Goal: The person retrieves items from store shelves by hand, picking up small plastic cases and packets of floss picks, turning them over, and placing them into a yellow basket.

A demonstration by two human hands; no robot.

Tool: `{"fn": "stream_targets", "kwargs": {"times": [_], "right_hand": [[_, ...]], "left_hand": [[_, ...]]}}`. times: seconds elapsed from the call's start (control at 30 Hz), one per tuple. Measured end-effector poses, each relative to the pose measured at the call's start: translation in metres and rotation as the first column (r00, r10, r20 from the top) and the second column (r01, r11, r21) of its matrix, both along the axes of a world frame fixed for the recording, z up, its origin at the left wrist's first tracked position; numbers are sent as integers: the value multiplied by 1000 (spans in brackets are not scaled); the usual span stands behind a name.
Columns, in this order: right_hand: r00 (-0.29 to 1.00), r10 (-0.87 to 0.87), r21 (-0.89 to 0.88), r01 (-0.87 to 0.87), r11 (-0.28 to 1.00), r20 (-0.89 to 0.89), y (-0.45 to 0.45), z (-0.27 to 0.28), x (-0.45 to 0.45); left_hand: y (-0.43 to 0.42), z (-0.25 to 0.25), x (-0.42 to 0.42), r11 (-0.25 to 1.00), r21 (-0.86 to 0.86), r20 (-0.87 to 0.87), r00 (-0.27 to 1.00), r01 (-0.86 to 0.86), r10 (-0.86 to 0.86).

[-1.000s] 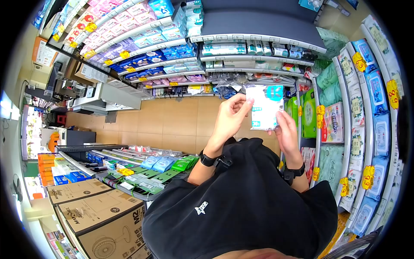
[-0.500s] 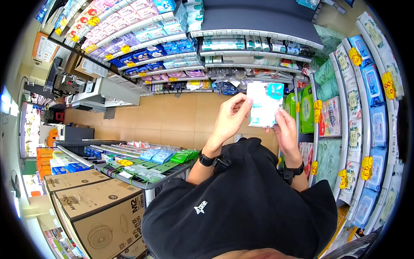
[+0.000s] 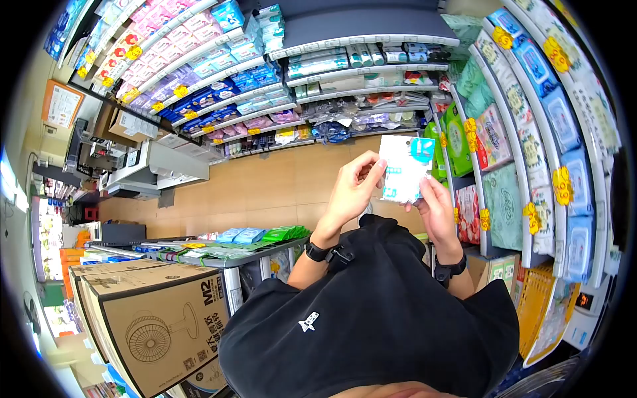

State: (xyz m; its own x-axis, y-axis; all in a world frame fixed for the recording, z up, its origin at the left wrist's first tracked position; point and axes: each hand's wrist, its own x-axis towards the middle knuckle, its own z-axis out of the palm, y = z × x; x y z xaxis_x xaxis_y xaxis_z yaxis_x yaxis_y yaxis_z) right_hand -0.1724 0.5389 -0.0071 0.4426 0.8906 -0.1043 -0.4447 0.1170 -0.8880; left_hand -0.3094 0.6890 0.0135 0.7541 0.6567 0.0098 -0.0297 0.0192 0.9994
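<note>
A flat white packet with teal print (image 3: 403,169) is held up in front of my chest, its printed face toward me. My left hand (image 3: 355,189) pinches its left edge between thumb and bent fingers. At the lower right corner, my right hand (image 3: 436,207) grips the packet with the thumb on the front and fingers behind. What the packet contains cannot be made out. Both wrists wear black bands.
Shelves of packaged tissues (image 3: 199,30) run ahead and left. More shelves with blue wipe packs (image 3: 564,119) and yellow price tags stand close on my right. A low display rack (image 3: 232,255) and fan cartons (image 3: 159,325) stand left; a yellow basket (image 3: 536,312) sits right.
The view has turned and shifted, bringing the yellow basket and more of the fan carton into sight. Both hands keep hold of the packet, which stays nearly in place before me.
</note>
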Motion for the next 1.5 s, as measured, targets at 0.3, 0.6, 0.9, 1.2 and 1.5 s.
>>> {"fn": "stream_targets", "kwargs": {"times": [0.3,0.6,0.9,1.2,1.5], "right_hand": [[998,-48,-33,49,998,27,-104,-4,-30],[982,-132,-140,151,979,138,-172,-5,-45],[883,-448,-43,457,888,141,-240,5,-47],[597,-789,-29,799,600,145,-355,7,-41],[363,-916,5,929,369,170,-462,11,-4]], "left_hand": [[-85,-14,-18,991,-58,30,993,117,-115],[-138,-16,-24,986,-56,-28,987,160,-161],[-180,-15,24,921,-68,13,923,384,-384],[-277,-5,119,657,-94,-17,659,748,-752],[-390,-1,201,472,3,24,472,881,-881]]}}
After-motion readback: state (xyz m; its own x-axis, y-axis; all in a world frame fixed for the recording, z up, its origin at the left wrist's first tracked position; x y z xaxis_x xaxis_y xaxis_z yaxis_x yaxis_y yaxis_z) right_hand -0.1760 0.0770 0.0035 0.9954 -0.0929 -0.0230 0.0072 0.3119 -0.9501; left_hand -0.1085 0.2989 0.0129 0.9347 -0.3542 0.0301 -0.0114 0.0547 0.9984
